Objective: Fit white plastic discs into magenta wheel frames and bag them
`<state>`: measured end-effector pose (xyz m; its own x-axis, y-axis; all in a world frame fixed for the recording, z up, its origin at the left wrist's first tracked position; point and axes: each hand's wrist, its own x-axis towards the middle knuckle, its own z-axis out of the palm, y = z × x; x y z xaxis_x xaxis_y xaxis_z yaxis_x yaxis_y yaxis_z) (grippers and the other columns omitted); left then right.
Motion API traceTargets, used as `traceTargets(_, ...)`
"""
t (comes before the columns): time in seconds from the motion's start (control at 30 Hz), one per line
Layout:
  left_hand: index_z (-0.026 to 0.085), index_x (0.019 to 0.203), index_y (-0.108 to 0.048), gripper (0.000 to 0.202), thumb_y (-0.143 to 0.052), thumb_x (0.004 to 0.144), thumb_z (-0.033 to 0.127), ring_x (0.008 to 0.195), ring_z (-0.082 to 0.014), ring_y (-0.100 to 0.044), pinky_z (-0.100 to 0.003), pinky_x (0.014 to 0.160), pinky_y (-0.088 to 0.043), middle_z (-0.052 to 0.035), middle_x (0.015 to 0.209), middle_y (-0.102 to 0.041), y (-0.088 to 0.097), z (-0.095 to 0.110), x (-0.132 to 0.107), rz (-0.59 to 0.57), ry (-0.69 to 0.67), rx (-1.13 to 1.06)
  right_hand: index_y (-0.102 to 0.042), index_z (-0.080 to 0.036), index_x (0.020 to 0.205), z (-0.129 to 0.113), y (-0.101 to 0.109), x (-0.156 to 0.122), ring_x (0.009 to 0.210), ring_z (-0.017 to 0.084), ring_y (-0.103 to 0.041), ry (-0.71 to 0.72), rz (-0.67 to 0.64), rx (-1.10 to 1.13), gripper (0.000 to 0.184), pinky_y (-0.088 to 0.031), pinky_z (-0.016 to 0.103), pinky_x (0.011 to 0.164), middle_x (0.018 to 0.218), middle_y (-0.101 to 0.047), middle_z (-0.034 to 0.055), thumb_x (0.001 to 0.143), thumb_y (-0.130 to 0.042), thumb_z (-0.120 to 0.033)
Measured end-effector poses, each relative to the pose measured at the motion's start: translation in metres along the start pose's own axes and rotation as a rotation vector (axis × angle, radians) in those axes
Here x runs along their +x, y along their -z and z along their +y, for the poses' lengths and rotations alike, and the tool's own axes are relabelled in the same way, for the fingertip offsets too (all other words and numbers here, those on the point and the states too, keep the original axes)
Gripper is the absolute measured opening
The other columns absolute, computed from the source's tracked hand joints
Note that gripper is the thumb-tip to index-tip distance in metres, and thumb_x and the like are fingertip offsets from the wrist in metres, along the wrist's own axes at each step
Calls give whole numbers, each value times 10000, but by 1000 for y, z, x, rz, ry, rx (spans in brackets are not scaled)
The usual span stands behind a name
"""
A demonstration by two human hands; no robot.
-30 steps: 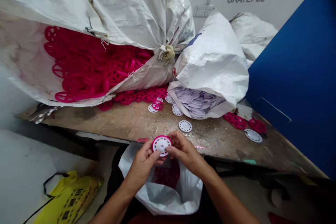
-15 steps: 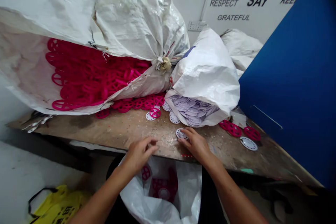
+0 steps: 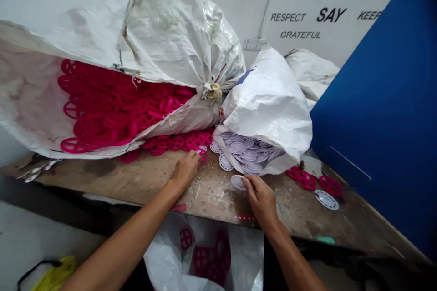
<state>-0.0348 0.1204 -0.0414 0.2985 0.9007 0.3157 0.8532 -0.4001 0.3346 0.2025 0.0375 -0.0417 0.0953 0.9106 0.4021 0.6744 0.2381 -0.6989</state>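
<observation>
My right hand (image 3: 262, 198) pinches a white slotted plastic disc (image 3: 238, 182) by its right edge, tilted just above the bench. My left hand (image 3: 186, 172) reaches to the back of the bench, its fingers closed at the left edge of a pink spoked plastic wheel (image 3: 203, 156); the fingertips are partly hidden. Part of another white disc (image 3: 202, 148) shows behind that wheel. Below the bench edge, an open white sack (image 3: 246, 254) holds pink wheels (image 3: 201, 258).
On the bench (image 3: 136, 179), a big white sack (image 3: 184, 36) spills pink wheels (image 3: 112, 109). Beside it a smaller sack (image 3: 269, 95) lies open with white discs (image 3: 249, 150). More pink wheels (image 3: 330, 185) and a white disc (image 3: 327, 200) lie near the blue panel (image 3: 375, 122).
My left hand has moved forward from the bench's front edge to the pink wheel. My right hand has lifted the white disc, which lay on the bench, and tilted it.
</observation>
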Motion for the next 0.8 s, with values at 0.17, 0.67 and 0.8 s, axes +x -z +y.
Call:
traceTargets(0.17,234,1001,-637,253,-437,882,135,1021,-171,-606,-287,864,-476,-72,1447,-385,7,35,-59,-7,-170,-264,-541,-182,802,-23,-7,8,545,113,-542,-362,-224,747,273,-411,238,581,671,-602,-20,824,-559,-454)
traceTargets(0.67,154,1252,-484,562,-677,747,308,883,-188,-672,-254,704,-535,-139,1168,-628,10,65,-93,-17,670,-1501,-632,-182,1048,-34,-26,-10,622,130,-537,-118,-205,429,272,-441,234,556,856,-646,42,847,-532,-336)
traceTargets(0.8,160,1262,-486,560,-670,755,314,913,-184,-658,-252,722,-532,-129,1177,-630,13,64,-93,-1,658,-1502,-569,-202,1220,-34,-23,-12,709,153,-578,-99,-246,426,405,-480,256,627,885,-640,38,831,-551,-313)
